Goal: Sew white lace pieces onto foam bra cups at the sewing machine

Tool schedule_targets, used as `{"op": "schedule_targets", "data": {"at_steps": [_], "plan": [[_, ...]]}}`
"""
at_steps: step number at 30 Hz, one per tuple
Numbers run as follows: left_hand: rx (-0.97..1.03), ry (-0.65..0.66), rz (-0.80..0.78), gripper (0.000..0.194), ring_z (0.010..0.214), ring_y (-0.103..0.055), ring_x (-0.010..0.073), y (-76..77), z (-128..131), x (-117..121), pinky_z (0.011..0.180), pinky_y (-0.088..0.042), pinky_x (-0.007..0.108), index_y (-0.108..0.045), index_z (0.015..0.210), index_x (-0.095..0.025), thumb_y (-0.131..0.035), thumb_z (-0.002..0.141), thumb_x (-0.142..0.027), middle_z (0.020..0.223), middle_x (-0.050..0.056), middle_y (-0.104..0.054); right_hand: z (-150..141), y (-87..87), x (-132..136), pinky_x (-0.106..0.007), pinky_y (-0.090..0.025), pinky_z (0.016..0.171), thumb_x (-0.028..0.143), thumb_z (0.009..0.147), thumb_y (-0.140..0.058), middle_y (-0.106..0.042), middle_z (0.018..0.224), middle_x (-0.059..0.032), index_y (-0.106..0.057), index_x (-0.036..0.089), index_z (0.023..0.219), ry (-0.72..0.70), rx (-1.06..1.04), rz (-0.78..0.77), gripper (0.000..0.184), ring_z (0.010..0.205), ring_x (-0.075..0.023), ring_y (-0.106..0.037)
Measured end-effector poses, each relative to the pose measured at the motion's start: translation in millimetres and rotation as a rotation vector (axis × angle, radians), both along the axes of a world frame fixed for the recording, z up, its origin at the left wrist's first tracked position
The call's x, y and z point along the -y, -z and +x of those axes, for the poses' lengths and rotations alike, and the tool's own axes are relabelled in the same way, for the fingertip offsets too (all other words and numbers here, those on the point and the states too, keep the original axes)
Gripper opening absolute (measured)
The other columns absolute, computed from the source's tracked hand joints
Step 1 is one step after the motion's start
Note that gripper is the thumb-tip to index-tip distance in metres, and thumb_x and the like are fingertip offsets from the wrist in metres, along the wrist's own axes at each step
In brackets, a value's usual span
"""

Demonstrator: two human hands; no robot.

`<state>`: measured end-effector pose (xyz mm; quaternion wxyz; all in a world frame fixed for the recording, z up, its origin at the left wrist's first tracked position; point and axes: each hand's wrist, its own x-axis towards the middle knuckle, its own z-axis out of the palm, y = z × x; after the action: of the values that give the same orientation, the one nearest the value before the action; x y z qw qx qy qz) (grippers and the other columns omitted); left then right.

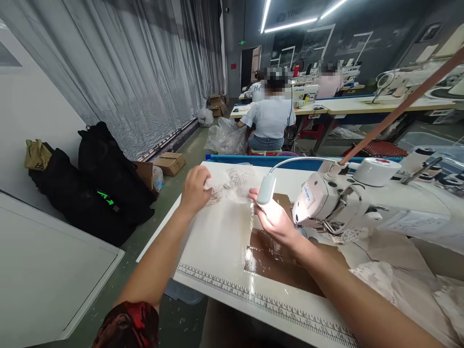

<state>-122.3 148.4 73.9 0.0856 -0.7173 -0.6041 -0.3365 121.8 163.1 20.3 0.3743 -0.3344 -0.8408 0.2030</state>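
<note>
A pale, sheer piece of lace fabric is spread above the white table at its far left part. My left hand has its fingers closed on the left end of the lace. At the lace's right edge, the fingertips of my right hand close on the material, partly hidden behind a small lamp head. A white sewing machine stands just right of my right hand. Brown tape-covered cardboard lies on the table under my right forearm.
A printed ruler runs along the table's near edge. Beige and lace fabric lies at the right. Black bags and a cardboard box stand on the floor at left. A person sits ahead at another machine table.
</note>
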Motion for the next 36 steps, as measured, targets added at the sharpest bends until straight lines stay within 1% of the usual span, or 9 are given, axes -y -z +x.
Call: {"op": "schedule_targets", "data": {"at_steps": [3,6,8,10,13,18,21,27,36], "plan": [[-0.010,-0.037,0.034,0.027,0.127,-0.037,0.0265,-1.3,-15.2,-30.2,0.105,-0.030,0.040,-0.050,0.097,-0.018,-0.049,0.076,-0.002,0.133,0.011,-0.046,-29.0,-3.7,-37.6,-0.045,-0.024,0.114,0.020,0.090,-0.031,-0.038,0.147,-0.0124,-0.048,0.016,0.132,0.011,0.017,0.019,0.046,0.138,-0.0229,-0.031],[-0.093,0.050,-0.202,0.026,0.124,-0.043,0.0315,31.4,-19.3,-49.5,0.102,-0.034,0.045,-0.053,0.104,-0.016,-0.056,0.078,-0.016,0.127,0.014,-0.053,-31.2,5.7,-45.7,-0.048,-0.034,0.108,0.014,0.085,-0.036,-0.051,0.136,-0.0136,-0.055,0.016,0.125,0.020,0.116,-0.050,0.044,0.129,-0.0274,-0.044],[-0.175,0.081,-0.375,0.049,0.129,-0.039,0.0346,59.0,-18.0,-53.2,0.104,-0.034,0.046,-0.049,0.119,-0.013,-0.062,0.075,-0.029,0.136,0.017,-0.046,-16.3,12.9,-32.5,-0.042,-0.043,0.100,0.010,0.082,-0.039,-0.061,0.124,-0.0112,-0.060,0.017,0.118,-0.009,0.190,-0.095,0.042,0.117,-0.0251,-0.054],[-0.198,0.039,-0.337,0.057,0.134,-0.033,0.0345,78.3,-13.8,-50.6,0.108,-0.031,0.047,-0.045,0.128,-0.014,-0.059,0.078,-0.038,0.142,0.016,-0.041,7.9,15.2,-7.5,-0.034,-0.047,0.093,0.008,0.079,-0.043,-0.066,0.114,-0.0085,-0.063,0.017,0.112,-0.053,0.253,-0.130,0.040,0.106,-0.0215,-0.060],[-0.183,0.148,-0.277,0.057,0.130,-0.040,0.0319,82.4,4.3,-34.7,0.107,-0.035,0.047,-0.045,0.131,-0.018,-0.053,0.082,-0.047,0.139,0.013,-0.045,55.4,9.1,41.9,-0.028,-0.049,0.081,0.008,0.075,-0.050,-0.070,0.101,-0.0043,-0.066,0.020,0.103,-0.101,0.308,-0.166,0.035,0.092,-0.0183,-0.063],[-0.043,0.503,-0.641,0.047,0.113,-0.057,0.0281,58.7,82.4,18.7,0.089,-0.052,0.039,-0.054,0.124,-0.024,-0.052,0.086,-0.051,0.129,0.008,-0.057,153.1,2.7,125.2,-0.026,-0.045,0.069,0.027,0.089,-0.051,-0.071,0.093,-0.0053,-0.064,0.019,0.106,0.070,0.176,-0.183,0.023,0.083,-0.0163,-0.063],[-0.037,0.777,-0.754,0.043,0.117,-0.055,0.0253,48.1,144.2,46.7,0.097,-0.048,0.037,-0.053,0.126,-0.025,-0.053,0.088,-0.044,0.129,0.008,-0.057,213.9,9.7,167.0,-0.025,-0.046,0.069,0.029,0.089,-0.053,-0.070,0.089,-0.0040,-0.063,0.020,0.105,0.327,0.082,-0.142,0.021,0.077,-0.0142,-0.063],[-0.088,1.013,-0.757,0.045,0.119,-0.053,0.0245,39.1,251.0,71.4,0.101,-0.045,0.039,-0.052,0.128,-0.026,-0.057,0.086,-0.042,0.129,0.007,-0.058,311.7,39.6,223.2,-0.033,-0.050,0.069,0.045,0.082,-0.061,-0.066,0.106,-0.0083,-0.062,0.023,0.108,1.077,0.048,0.004,0.035,0.088,-0.0223,-0.063],[-0.124,1.159,-0.669,0.084,0.139,-0.029,0.0312,52.3,368.5,80.5,0.112,-0.031,0.049,-0.025,0.146,-0.024,-0.067,0.077,-0.046,0.150,0.012,-0.031,331.3,79.7,248.3,-0.035,-0.055,0.068,0.062,0.076,-0.058,-0.053,0.128,-0.0157,-0.043,0.019,0.135,1.267,-0.010,-0.272,0.075,0.108,-0.0305,-0.057]]}}
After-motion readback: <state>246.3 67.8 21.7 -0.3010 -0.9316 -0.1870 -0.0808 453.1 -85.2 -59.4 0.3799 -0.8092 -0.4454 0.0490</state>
